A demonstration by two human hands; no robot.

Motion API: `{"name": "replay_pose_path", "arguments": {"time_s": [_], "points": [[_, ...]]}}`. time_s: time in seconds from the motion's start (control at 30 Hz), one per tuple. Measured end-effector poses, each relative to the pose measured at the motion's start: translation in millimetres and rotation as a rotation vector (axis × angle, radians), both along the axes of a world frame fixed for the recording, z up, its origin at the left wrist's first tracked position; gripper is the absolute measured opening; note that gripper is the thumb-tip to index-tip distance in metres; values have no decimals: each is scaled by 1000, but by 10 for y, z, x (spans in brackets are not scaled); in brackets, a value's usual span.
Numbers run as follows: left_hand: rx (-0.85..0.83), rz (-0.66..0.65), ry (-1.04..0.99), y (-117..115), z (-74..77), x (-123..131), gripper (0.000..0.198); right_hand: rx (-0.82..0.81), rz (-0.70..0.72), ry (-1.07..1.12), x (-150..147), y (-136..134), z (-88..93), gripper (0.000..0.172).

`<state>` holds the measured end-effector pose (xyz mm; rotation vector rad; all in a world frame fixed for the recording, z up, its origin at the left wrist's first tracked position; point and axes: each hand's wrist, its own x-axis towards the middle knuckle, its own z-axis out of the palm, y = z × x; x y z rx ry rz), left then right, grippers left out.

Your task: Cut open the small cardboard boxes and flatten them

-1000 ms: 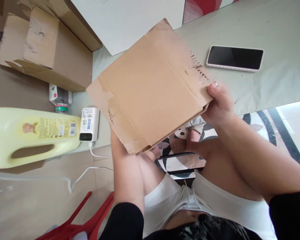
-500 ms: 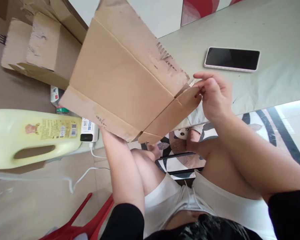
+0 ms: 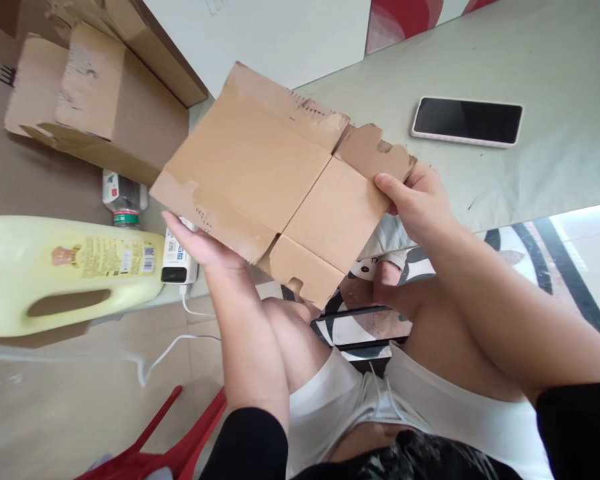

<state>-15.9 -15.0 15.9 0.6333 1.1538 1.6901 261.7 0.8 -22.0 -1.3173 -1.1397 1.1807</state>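
An unfolded brown cardboard box (image 3: 260,157) lies spread in front of me, tilted, with creased panels, torn edges and notched end flaps. My left hand (image 3: 210,250) is under its lower left edge, palm up, bearing it from below; one digit sticks out past the edge and the others are hidden beneath the cardboard. At the right end, my right hand (image 3: 420,197) pinches the cardboard by a notched flap, thumb on top and fingers behind.
A phone (image 3: 467,121) lies on the pale covered table (image 3: 545,170). To the left are a yellow jug (image 3: 25,267), a white device with a cable (image 3: 175,257), a plastic bottle (image 3: 125,200) and another cardboard box (image 3: 145,113). A red chair (image 3: 180,447) stands lower left.
The cardboard has come down and flattened out, its right end panel and notched flaps now facing up. My right hand has gone from fingertips at the corner to a thumb-on-top pinch.
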Motion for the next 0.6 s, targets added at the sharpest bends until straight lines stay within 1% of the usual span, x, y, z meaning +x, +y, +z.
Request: {"name": "replay_pose_path", "arguments": {"time_s": [0.07, 0.1, 0.17, 0.23, 0.3, 0.37, 0.43, 0.47, 0.53, 0.6], "points": [[82, 8, -38, 14, -94, -37, 43, 6, -29, -49, 0, 4, 14, 35], [82, 18, -46, 23, -134, -53, 36, 18, -46, -39, 0, 8, 16, 36], [17, 65, -39, 47, -194, -80, 22, 33, -59, 69, -7, 8, 20, 42], [-24, 113, -48, 76, -227, -97, 13, 6, -11, 221, -25, -21, 40, 47], [-29, 119, -68, 104, -244, -104, 12, -67, 89, 296, -58, -91, 86, 50], [-50, 114, -72, 127, -255, -97, 16, -153, 198, 277, -103, -194, 155, 50], [-80, 113, -75, 138, -249, -74, 22, -233, 244, 234, -155, -294, 238, 49], [-75, 112, -86, 139, -236, -59, 24, -263, 233, 236, -180, -330, 281, 49], [-2, 86, -133, 137, -194, -36, 31, -301, 155, 308, -213, -357, 366, 49], [58, 59, -198, 135, -147, -35, 47, -286, 54, 413, -206, -330, 444, 49]]}}
